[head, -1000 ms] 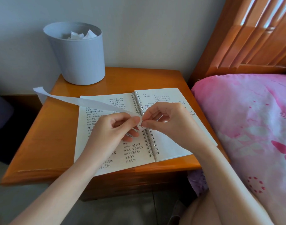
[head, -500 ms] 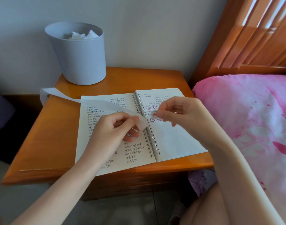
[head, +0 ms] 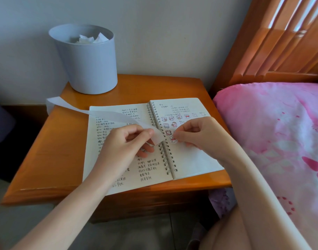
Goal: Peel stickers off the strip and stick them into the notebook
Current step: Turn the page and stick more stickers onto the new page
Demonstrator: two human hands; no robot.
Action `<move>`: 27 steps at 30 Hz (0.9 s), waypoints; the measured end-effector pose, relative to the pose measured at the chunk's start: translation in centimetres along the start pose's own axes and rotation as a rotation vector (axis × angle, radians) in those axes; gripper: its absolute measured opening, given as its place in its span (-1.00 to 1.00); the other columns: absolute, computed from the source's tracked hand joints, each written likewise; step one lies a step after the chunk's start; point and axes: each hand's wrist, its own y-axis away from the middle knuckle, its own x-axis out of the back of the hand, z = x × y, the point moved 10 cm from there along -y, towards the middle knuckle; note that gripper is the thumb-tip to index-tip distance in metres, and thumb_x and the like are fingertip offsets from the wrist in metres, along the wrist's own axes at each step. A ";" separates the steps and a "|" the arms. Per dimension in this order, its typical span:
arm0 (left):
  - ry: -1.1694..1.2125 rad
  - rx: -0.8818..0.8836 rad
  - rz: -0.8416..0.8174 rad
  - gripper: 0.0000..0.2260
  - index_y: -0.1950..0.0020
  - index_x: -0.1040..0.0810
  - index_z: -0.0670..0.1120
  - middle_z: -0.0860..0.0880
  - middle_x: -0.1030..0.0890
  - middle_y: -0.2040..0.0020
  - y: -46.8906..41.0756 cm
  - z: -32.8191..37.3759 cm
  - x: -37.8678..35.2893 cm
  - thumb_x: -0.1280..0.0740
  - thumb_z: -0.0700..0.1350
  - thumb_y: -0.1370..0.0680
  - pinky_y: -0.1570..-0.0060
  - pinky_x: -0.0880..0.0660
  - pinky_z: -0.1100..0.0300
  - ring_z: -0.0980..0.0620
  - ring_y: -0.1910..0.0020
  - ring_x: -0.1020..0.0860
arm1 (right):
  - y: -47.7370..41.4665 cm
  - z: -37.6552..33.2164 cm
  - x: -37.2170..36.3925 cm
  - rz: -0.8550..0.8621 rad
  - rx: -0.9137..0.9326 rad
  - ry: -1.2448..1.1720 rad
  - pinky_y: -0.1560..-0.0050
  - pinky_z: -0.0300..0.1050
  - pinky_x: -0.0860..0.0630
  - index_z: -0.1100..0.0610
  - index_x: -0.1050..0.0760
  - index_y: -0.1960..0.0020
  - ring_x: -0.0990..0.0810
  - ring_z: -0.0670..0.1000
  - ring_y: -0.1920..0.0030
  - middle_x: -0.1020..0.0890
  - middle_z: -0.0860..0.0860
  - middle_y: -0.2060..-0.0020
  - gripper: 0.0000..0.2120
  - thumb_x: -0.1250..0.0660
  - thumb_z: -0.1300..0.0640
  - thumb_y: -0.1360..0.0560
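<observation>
An open spiral notebook [head: 194, 161] lies on the wooden nightstand [head: 60, 152]. Its left page is handwritten, and several small cartoon stickers [head: 174, 121] sit on the upper right page. My left hand [head: 125, 147] pinches the near end of a long white backing strip [head: 107, 115], which trails off to the left past the table's edge. My right hand [head: 199, 131] pinches a small bear sticker [head: 172, 139] and holds it down at the right page, just right of the spiral rings.
A grey bin [head: 86, 60] with crumpled white paper stands at the nightstand's back left, against the wall. A pink bedcover [head: 273, 134] and a wooden headboard [head: 273, 42] fill the right side. Grey floor lies below the nightstand.
My right hand pulled the sticker off the strip, carried it right over the page, then lowered it to the page beside the rings. My left hand kept hold of the strip.
</observation>
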 end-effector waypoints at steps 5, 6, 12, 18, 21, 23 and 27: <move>0.003 0.002 0.001 -0.87 0.11 -0.66 -0.11 -0.05 -0.70 0.29 -0.1 -0.1 0.0 -0.34 -0.10 -0.54 0.30 -0.58 0.37 0.13 0.32 -0.65 | -0.1 0.0 0.1 0.030 0.005 0.026 0.04 0.08 -0.59 0.12 -0.67 0.20 -0.63 0.10 0.26 -0.71 0.10 0.27 -0.95 -0.47 0.13 -0.40; 0.004 0.003 0.001 -0.87 0.11 -0.66 -0.10 -0.05 -0.70 0.29 -0.1 -0.1 0.0 -0.34 -0.10 -0.54 0.30 -0.58 0.37 0.12 0.32 -0.66 | -0.1 0.0 0.1 0.033 0.005 0.029 0.05 0.08 -0.59 0.12 -0.67 0.20 -0.65 0.14 0.23 -0.71 0.10 0.27 -0.94 -0.47 0.13 -0.39; 0.004 0.004 0.002 -0.87 0.12 -0.66 -0.10 -0.05 -0.70 0.29 -0.1 -0.2 0.0 -0.34 -0.10 -0.54 0.30 -0.57 0.37 0.12 0.33 -0.66 | -0.1 0.0 0.0 0.046 0.013 0.029 0.20 -0.07 -0.52 0.15 -0.66 0.19 -0.56 -0.03 0.34 -0.70 0.11 0.27 -0.94 -0.47 0.15 -0.39; -0.001 0.000 0.002 -0.86 0.11 -0.66 -0.10 -0.05 -0.69 0.30 -0.1 -0.2 0.0 -0.33 -0.10 -0.54 0.33 -0.55 0.41 0.15 0.35 -0.64 | -0.1 -0.1 -0.1 0.066 0.028 0.041 0.24 -0.09 -0.51 0.14 -0.65 0.21 -0.54 -0.06 0.37 -0.70 0.10 0.29 -0.95 -0.47 0.16 -0.39; 0.001 -0.001 0.003 -0.87 0.11 -0.65 -0.11 -0.05 -0.70 0.30 -0.1 -0.1 0.0 -0.33 -0.10 -0.54 0.33 -0.54 0.42 0.16 0.36 -0.64 | -0.1 -0.2 -0.2 0.082 0.040 0.062 0.27 -0.07 -0.47 0.13 -0.65 0.22 -0.54 -0.01 0.35 -0.70 0.10 0.29 -0.96 -0.46 0.17 -0.39; -0.001 -0.002 0.004 -0.86 0.10 -0.65 -0.11 -0.06 -0.70 0.29 -0.2 -0.1 0.0 -0.33 -0.10 -0.54 0.33 -0.55 0.41 0.15 0.34 -0.65 | -0.1 -0.2 -0.3 0.091 0.048 0.067 0.30 -0.08 -0.44 0.13 -0.64 0.24 -0.52 0.02 0.35 -0.69 0.10 0.30 -0.95 -0.46 0.17 -0.39; -0.005 -0.005 0.002 -0.87 0.11 -0.65 -0.08 -0.04 -0.70 0.29 -0.2 -0.2 0.0 -0.33 -0.09 -0.54 0.32 -0.56 0.40 0.14 0.33 -0.65 | 0.1 -0.3 -0.3 0.102 0.063 0.099 0.48 -0.33 -0.34 0.13 -0.62 0.22 -0.45 -0.11 0.43 -0.61 -0.02 0.38 -0.95 -0.46 0.17 -0.40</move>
